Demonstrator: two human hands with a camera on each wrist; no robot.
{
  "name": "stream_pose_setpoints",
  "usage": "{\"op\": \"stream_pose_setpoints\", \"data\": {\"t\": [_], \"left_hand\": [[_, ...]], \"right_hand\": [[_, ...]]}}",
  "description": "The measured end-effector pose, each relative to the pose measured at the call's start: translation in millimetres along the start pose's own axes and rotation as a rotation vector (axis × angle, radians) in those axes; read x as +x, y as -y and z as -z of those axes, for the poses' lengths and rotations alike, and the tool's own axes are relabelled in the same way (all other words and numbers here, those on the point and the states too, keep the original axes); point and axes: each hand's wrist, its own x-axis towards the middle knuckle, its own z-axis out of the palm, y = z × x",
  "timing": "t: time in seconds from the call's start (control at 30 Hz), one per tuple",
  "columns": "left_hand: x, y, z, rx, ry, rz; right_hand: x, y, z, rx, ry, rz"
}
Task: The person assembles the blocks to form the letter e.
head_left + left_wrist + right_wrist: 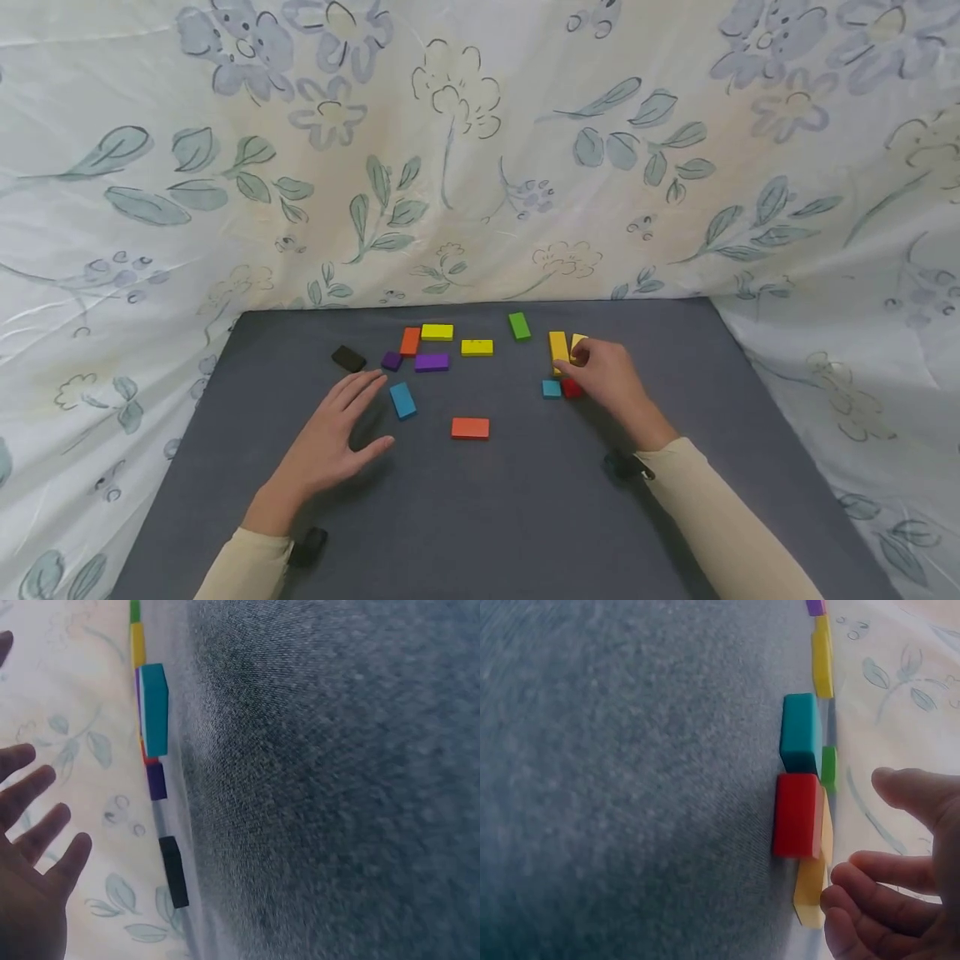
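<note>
My left hand (327, 435) is spread above the cloth, fingers apart, holding nothing. Just right of its fingertips lies a blue block (402, 401), and a black block (348, 359) sits beyond them. My right hand (900, 877) is over the right-hand group with its thumb apart from loosely bent fingers and nothing between them. Below its fingers in the head view are a yellow-orange block (558, 350) and a pale yellow block (577, 344), partly covered by the hand. A small teal block (551, 389) and a red block (797, 816) stand side by side nearer me.
Toward the back lie a red-orange block (410, 342), yellow blocks (437, 332), purple blocks (432, 362) and a green block (519, 327). An orange block (470, 428) lies alone in front. A floral curtain (480, 167) rises behind the dark cloth (480, 517).
</note>
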Motion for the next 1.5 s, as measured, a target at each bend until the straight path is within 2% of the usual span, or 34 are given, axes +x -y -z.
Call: {"op": "stream_pose_setpoints", "data": {"t": [0.2, 0.4, 0.7, 0.83, 0.97, 1.2, 1.5], "left_hand": [[8.2, 4.5, -5.2, -0.039, 0.018, -0.016], [10.8, 4.2, -8.3, -0.056, 0.048, -0.002], [13.1, -2.5, -10.4, -0.068, 0.081, 0.019], [13.3, -4.5, -12.0, -0.065, 0.082, 0.021], [13.1, -5.6, -14.5, -0.067, 0.058, -0.008], [12.1, -8.9, -19.9, -0.075, 0.03, -0.025], [8.8, -14.2, -21.7, -0.078, 0.055, 0.004]], "right_hand": [[1.6, 2, -5, -0.034, 0.017, -0.011], [0.5, 4, -8, -0.059, 0.029, -0.035], [0.1, 7, -12, -0.15, -0.016, -0.045], [1.5, 8, -11, -0.174, -0.028, -0.033], [2.7, 6, -12, -0.179, -0.03, -0.006], [4.2, 6, -10, -0.16, 0.04, 0.007], [12.2, 3, -2, -0.132, 0.129, -0.017]]}}
